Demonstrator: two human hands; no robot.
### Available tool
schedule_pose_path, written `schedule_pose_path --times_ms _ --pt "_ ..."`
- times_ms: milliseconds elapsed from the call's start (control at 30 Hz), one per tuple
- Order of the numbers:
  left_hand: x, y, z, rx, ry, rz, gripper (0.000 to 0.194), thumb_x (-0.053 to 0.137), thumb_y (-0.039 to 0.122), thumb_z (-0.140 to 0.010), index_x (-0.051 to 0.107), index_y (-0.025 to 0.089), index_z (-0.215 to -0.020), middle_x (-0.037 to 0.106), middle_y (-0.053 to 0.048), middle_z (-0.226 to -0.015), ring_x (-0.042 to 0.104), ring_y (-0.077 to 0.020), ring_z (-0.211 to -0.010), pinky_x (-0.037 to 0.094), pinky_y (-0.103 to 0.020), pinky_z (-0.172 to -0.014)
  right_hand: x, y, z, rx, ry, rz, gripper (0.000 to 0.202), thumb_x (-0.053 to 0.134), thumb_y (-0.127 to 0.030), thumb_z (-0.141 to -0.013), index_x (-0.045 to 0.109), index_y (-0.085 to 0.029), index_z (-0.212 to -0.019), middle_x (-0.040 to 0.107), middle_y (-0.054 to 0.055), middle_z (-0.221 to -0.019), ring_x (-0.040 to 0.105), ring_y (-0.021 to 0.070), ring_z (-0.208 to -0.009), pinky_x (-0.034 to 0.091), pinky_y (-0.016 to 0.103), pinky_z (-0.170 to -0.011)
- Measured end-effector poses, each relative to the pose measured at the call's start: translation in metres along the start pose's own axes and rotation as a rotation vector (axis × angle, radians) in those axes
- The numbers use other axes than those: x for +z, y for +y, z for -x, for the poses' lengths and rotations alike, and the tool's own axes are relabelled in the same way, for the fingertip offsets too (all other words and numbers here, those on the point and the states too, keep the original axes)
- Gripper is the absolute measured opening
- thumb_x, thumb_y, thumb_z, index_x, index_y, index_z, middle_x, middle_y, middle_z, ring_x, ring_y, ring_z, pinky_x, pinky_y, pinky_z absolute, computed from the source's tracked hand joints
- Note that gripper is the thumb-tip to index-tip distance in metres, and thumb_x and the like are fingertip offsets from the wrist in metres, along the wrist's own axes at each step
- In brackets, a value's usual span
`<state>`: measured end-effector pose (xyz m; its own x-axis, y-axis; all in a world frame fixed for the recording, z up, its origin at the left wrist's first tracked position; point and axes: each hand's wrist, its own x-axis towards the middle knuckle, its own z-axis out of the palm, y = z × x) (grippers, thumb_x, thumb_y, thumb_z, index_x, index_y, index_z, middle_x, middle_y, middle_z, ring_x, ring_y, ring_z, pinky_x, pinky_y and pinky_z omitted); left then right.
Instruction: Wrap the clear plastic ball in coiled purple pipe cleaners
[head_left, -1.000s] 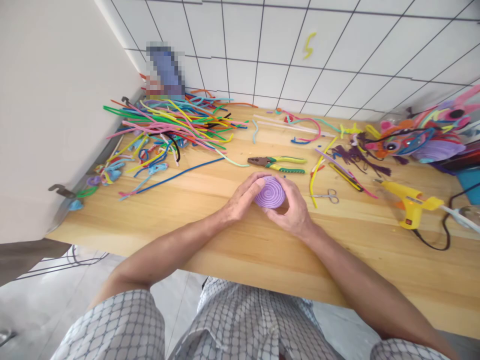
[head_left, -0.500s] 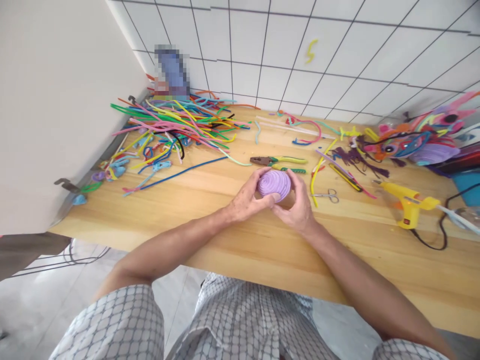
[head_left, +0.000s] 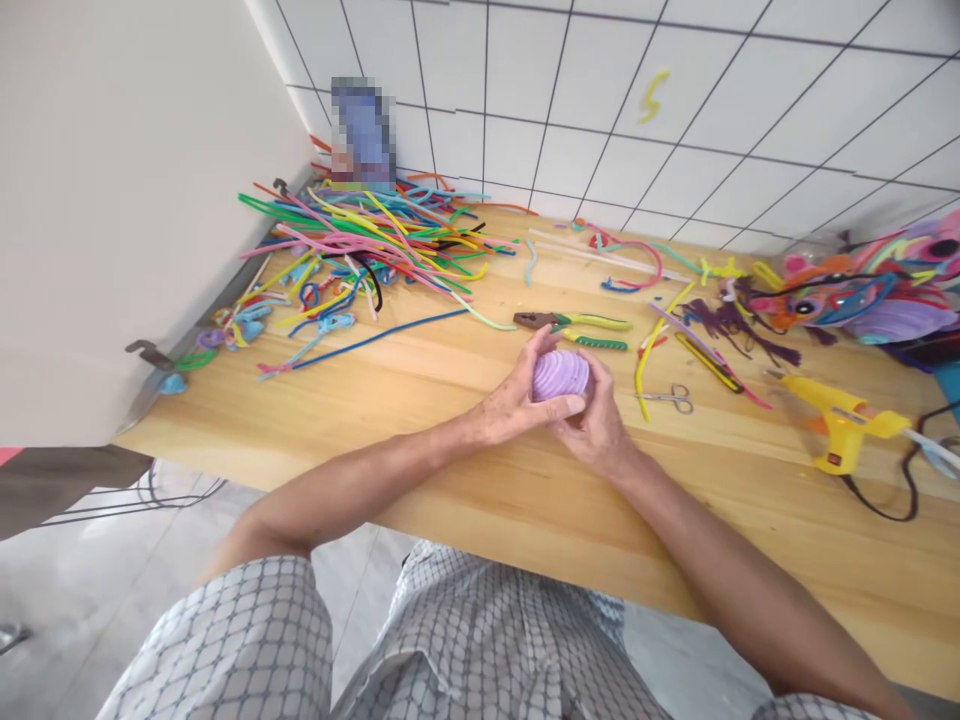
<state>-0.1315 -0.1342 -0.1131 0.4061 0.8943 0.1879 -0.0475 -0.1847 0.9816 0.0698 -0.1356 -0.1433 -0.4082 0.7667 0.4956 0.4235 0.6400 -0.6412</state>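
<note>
Between my two hands is a lilac ball (head_left: 560, 376), its surface made of coiled pipe cleaner in ridged rings. My left hand (head_left: 519, 398) wraps its left side, with the thumb laid across the front. On the other side my right hand (head_left: 598, 412) cups it, fingers curled around the back and partly hidden. Just beyond the hands lie pliers (head_left: 559, 321) with yellow and green handles. Small scissors (head_left: 675, 398) and a bent yellow pipe cleaner (head_left: 642, 372) rest to the right of my right hand.
A heap of coloured pipe cleaners (head_left: 375, 235) covers the back left. At the right are a yellow hot glue gun (head_left: 844, 420) with a cord, a utility knife (head_left: 709, 362) and a colourful pipe-cleaner figure (head_left: 847, 295). A tiled wall (head_left: 510, 110) bounds the back, a pale panel (head_left: 135, 200) the left.
The ball has been turned in my hands, so its ring centre no longer faces up. My left thumb reaches further right across it. The whole view has shifted slightly.
</note>
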Motion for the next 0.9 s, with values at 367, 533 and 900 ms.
schedule_pose_path --times_ms 367,533,900 --pt "-0.002 0.016 0.002 0.032 0.020 0.183 0.068 0.048 0.067 -0.106 0.050 0.028 -0.161 0.051 -0.012 -0.171 0.043 -0.0334 -0.162 0.030 -0.056 -0.138 -0.007 -0.005 0.000 0.114 0.100 -0.278 0.093 0.083 -0.054 -0.087 0.035 -0.027 -0.162 0.051 0.021 -0.160 0.058 0.0394 -0.147 0.052 0.064 -0.120" --pt "-0.008 0.017 -0.003 0.027 0.000 0.206 0.054 0.051 0.056 -0.107 0.068 0.025 -0.148 0.063 -0.009 -0.161 0.054 -0.0320 -0.155 0.034 -0.051 -0.136 -0.009 -0.007 -0.002 0.100 0.124 -0.295 0.091 0.080 -0.060 -0.087 0.037 -0.028 -0.159 0.056 0.018 -0.156 0.060 0.0353 -0.144 0.053 0.058 -0.121" --pt "-0.004 0.017 -0.001 0.052 0.002 0.192 0.055 0.053 0.058 -0.107 0.066 0.027 -0.151 0.062 -0.009 -0.162 0.056 -0.0306 -0.153 0.038 -0.049 -0.134 -0.009 -0.008 -0.003 0.108 0.118 -0.298 0.090 0.081 -0.060 -0.086 0.039 -0.027 -0.158 0.054 0.019 -0.157 0.060 0.0366 -0.144 0.053 0.058 -0.120"
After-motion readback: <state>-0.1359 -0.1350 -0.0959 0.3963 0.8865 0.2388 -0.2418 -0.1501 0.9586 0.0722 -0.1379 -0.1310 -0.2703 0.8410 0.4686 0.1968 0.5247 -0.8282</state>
